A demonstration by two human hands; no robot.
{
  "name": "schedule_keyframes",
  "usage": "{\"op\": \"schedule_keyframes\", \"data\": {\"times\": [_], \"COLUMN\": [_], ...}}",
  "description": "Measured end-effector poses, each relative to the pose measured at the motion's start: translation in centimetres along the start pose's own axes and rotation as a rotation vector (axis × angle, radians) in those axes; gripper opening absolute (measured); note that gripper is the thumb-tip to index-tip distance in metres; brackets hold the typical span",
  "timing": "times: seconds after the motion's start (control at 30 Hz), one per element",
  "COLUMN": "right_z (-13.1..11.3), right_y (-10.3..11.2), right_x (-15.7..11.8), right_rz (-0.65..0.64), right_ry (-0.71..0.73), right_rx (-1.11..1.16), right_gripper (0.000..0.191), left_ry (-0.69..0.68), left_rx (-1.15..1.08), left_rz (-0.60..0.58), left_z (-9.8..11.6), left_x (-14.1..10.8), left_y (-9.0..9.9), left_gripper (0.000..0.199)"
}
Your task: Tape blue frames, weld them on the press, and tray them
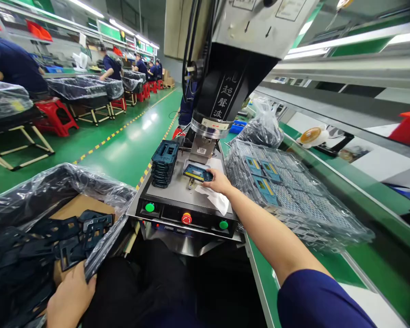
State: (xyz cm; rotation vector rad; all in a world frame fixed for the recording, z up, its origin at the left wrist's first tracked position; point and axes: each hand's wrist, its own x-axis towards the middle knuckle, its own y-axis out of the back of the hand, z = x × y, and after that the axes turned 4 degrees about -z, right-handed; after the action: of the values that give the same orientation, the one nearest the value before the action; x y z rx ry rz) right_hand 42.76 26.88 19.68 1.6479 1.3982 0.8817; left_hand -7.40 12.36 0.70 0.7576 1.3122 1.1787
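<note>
Dark blue moulded plastic frames make up the lot on view, gathered around an ultrasonic welding press [230, 86].

Item: one frame [195, 173] with a yellow inner edge, on the stainless steel plate [172, 193] at twelve o'clock, just in front of the press's metal horn [205, 130]. The right hand [218, 181] lies on it, fingers together along its near edge; whether it grips, I cannot tell.

Item: a stack of frames [164, 163], upright on the plate, just left of the first.

Item: a loose heap of frames [54, 248] at eight o'clock, in a carton lined with clear plastic [27, 196]. The left hand [71, 300] is clamped on the liner's edge, apart from the right.

Item: a wire-mesh tray [287, 196] at two o'clock, wrapped in clear film, a few blue-and-yellow pieces showing in its cells. Most cells are hidden by glare.

Item: a white cloth [213, 201] on the plate, under the right wrist; green buttons [149, 207] and a red button [186, 218] along the press's front.

Room: green-painted floor [123, 146] with yellow-and-black tape, red stools [56, 116], and co-workers in navy [112, 67] at ten o'clock, seated along film-covered benches.
</note>
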Motion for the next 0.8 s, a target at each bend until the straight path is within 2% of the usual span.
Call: {"op": "schedule_keyframes", "data": {"times": [0.2,0.4,0.63,0.8], "right_z": [1.9,2.5,2.7,3.0], "right_y": [0.4,0.4,-0.1,-1.0], "right_x": [4.6,7.5,8.4,8.1], "right_rz": [-0.012,-0.072,-0.095,-0.077], "right_ry": [-0.105,-0.079,-0.039,0.014], "right_rx": [0.05,0.094,0.074,0.038], "right_gripper": [0.071,0.061,0.05,0.044], "left_ry": [-0.011,-0.01,-0.029,-0.017], "left_rx": [0.099,0.148,0.179,0.181], "left_rz": [0.115,0.169,0.242,0.246], "left_z": [0.3,0.1,-0.2,-0.3], "left_x": [-0.4,-0.1,0.3,0.5], "left_y": [-1.4,-2.2,-3.5,-4.0], "left_gripper": [0.055,0.055,0.052,0.053]}}
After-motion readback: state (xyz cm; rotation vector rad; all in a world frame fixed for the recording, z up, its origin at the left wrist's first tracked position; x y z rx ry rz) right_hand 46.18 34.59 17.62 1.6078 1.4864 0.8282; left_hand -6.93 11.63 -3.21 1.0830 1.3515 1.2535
